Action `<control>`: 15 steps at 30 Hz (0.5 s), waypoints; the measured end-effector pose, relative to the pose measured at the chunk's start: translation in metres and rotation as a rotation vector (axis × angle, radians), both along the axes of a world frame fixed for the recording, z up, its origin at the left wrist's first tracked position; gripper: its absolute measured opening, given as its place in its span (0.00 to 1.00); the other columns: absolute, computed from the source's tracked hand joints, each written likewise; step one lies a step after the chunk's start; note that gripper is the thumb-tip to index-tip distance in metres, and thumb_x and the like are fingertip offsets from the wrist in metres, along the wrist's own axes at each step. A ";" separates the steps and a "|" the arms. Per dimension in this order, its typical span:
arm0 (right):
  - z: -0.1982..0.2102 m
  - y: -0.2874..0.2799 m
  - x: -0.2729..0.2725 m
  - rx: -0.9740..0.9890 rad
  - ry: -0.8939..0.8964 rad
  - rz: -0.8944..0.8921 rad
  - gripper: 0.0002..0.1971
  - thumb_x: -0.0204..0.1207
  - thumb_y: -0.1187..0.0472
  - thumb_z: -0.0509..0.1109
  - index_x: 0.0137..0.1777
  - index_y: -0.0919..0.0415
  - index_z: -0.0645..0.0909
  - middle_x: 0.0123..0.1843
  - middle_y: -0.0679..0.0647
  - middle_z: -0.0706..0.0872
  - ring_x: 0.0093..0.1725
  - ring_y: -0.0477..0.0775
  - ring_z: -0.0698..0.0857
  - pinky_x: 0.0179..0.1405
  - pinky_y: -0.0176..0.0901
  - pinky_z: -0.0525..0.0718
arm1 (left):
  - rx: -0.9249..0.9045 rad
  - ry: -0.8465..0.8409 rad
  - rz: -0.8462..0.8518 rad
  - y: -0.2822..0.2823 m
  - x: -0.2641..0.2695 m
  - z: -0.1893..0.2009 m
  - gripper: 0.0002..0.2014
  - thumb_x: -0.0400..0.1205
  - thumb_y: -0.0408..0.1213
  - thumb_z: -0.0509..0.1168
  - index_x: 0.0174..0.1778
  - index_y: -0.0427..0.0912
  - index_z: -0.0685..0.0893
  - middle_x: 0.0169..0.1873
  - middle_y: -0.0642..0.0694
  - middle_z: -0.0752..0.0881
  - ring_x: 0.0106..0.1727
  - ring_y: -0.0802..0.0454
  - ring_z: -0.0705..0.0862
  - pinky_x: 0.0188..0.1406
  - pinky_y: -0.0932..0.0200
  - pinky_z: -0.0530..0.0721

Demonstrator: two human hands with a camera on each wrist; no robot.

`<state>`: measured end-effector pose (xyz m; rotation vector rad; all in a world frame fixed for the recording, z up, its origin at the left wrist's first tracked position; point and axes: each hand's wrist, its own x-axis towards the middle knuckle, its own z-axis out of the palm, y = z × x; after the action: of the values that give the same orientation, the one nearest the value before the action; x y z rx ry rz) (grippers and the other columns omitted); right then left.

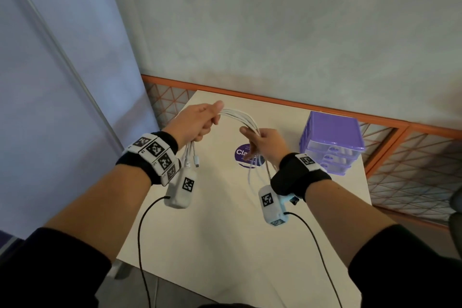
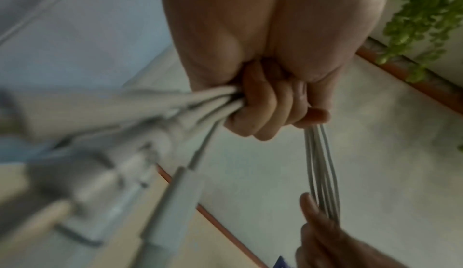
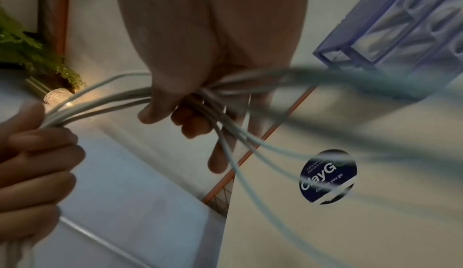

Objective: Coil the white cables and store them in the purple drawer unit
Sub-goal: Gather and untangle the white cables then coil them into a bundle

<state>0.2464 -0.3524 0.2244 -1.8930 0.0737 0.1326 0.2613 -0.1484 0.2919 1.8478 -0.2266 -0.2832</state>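
Aloft over the white desk [image 1: 225,220], left of the purple plastic drawer unit [image 1: 332,142] at its far-right edge: left hand [image 1: 197,122] fist-grips thin white cables [image 1: 240,119]; right hand [image 1: 265,144], fingers loosely curled, holds them; bare desk nearside.

- One purple drawer unit [image 1: 332,142], three clear drawers;
- One bundle of white cables [image 1: 241,117], exact count unclear;
- Two hands;
- One round sticker [image 3: 328,176]
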 end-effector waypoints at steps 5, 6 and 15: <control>0.015 0.003 0.001 0.120 0.054 -0.204 0.24 0.67 0.36 0.73 0.31 0.58 0.74 0.21 0.51 0.71 0.18 0.50 0.70 0.27 0.46 0.77 | -0.082 0.065 0.024 -0.007 -0.001 -0.013 0.22 0.82 0.61 0.55 0.37 0.44 0.76 0.18 0.56 0.64 0.19 0.58 0.58 0.18 0.66 0.56; 0.022 0.004 0.001 0.253 0.047 -0.242 0.20 0.70 0.42 0.74 0.33 0.57 0.74 0.21 0.49 0.69 0.18 0.49 0.67 0.25 0.44 0.73 | -0.081 0.086 0.011 -0.008 -0.003 -0.018 0.23 0.82 0.61 0.53 0.41 0.44 0.77 0.20 0.56 0.65 0.20 0.59 0.59 0.18 0.66 0.57; 0.061 0.006 0.004 1.170 0.061 -0.237 0.13 0.74 0.62 0.54 0.26 0.57 0.64 0.20 0.49 0.60 0.19 0.49 0.60 0.27 0.42 0.71 | -0.032 0.172 -0.108 -0.038 -0.028 -0.030 0.22 0.81 0.65 0.48 0.55 0.57 0.81 0.31 0.52 0.66 0.26 0.58 0.63 0.21 0.67 0.61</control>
<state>0.2507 -0.3461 0.2858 -0.7044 0.2087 0.0465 0.2336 -0.1862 0.2624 1.7714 -0.2109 -0.5078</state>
